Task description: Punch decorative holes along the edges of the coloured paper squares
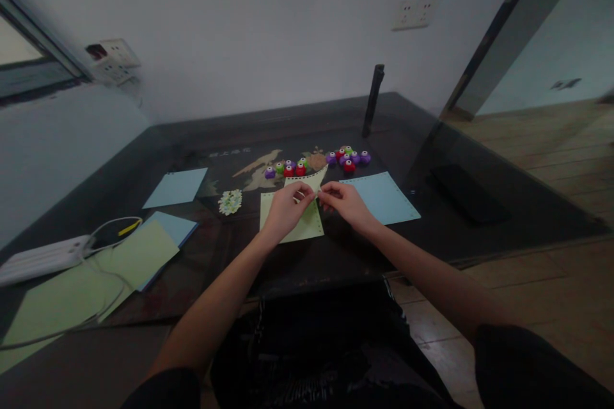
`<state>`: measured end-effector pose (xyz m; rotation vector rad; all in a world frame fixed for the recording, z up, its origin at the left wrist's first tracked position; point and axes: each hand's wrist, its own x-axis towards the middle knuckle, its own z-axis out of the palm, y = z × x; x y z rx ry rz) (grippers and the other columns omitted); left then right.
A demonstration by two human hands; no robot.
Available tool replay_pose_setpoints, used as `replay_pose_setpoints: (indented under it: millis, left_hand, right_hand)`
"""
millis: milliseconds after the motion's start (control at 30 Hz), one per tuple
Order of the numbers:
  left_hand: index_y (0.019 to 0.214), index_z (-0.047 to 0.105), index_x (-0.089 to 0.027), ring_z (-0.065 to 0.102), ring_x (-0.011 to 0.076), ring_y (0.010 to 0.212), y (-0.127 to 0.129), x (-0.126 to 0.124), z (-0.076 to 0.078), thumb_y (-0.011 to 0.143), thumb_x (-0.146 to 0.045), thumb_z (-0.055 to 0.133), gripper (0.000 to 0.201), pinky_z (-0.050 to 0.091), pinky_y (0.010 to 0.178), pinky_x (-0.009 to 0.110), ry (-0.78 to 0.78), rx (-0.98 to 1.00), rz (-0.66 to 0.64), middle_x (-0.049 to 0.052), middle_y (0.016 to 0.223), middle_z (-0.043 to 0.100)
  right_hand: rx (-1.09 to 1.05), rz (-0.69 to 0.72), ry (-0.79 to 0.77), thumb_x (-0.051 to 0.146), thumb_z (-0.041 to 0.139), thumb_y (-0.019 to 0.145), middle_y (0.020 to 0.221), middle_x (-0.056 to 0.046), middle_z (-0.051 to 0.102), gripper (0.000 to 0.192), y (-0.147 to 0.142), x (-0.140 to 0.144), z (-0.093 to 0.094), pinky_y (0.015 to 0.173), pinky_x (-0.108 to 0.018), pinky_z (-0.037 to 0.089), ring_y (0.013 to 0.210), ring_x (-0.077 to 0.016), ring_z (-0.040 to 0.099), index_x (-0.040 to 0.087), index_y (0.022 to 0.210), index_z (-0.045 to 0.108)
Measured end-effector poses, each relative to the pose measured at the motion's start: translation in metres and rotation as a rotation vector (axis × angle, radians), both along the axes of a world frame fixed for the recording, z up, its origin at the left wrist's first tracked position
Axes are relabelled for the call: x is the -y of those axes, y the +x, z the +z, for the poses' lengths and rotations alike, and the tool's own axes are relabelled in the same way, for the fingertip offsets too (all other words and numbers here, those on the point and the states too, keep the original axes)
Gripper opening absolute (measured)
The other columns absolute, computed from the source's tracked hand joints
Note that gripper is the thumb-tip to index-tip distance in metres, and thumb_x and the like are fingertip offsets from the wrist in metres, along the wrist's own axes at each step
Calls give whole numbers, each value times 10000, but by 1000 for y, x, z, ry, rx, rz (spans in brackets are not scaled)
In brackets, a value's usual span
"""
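- Dark glass worktop (336,255) stands against a pale wall, with a socket plate (415,14) high on that wall and wooden floor at the right.
- Left hand (284,209) rests on a green sheet (307,223) at the worktop's middle, its fingertips pinching a raised, folded part of that sheet.
- Right hand (346,203) meets it from the other side, thumb and forefinger pressed on the same fold, so the two hands almost touch.
- Green sheet lies flat under the hands; its lifted corner (316,177) points away from the person and has small punched holes along the edge.
- Blue sheet (384,199) lies just right of the right hand, also with holes along its border.
- Small punches (348,158) in purple, red and green sit in two clusters beyond the sheets.
- Paper flower (231,202) lies left of the green sheet.
- More blue and green paper (144,255) sits far left, beside a white power strip (43,258) with its cable.
- Black post (373,99) stands upright at the back.
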<state>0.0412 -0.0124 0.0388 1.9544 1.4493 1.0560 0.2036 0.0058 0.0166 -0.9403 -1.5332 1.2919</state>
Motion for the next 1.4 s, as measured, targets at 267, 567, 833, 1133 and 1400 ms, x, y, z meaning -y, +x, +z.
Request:
replay_pose_setpoints:
  millis: [267,567,833,1133,1400]
  left_hand:
    - [780,599,-173,591,124,645,1,2,3,781,-238,560,76,448,583,240,53,-41,-1,23,792,660]
    - [836,597,-185,562,134,681,-2,4,2,836,-209,521,80,428,652,261,211,-317,-74,22,798,629]
    - [834,598,-195,561,159,707,-1,10,6,873,-253,492,127,357,596,253,272,-569,-15,37,804,621]
    - [848,588,-193,573,164,717,1,11,6,888,-259,473,139,343,585,257,247,-668,4,36,828,629]
    - [843,588,-192,580,160,717,2,13,8,889,-252,472,139,344,588,263,250,-681,11,33,839,637]
  right_hand:
    - [-23,-12,-10,425,658,703,645,2,605,259,0,0,1,537,-258,426,547,-124,540,187,766,579]
    - [158,-98,180,337,608,752,657,-23,611,150,1,2,3,587,-287,420,595,-155,549,190,731,594]
    - [212,-105,212,299,604,765,640,-20,607,126,0,0,1,626,-294,430,630,-163,562,186,712,595]
    - [328,-92,237,260,584,790,666,-32,627,107,0,-2,-4,616,-272,422,638,-157,573,165,745,600]
    - [303,-91,253,287,573,787,661,-27,623,135,1,0,-2,604,-259,431,642,-152,580,162,739,590]
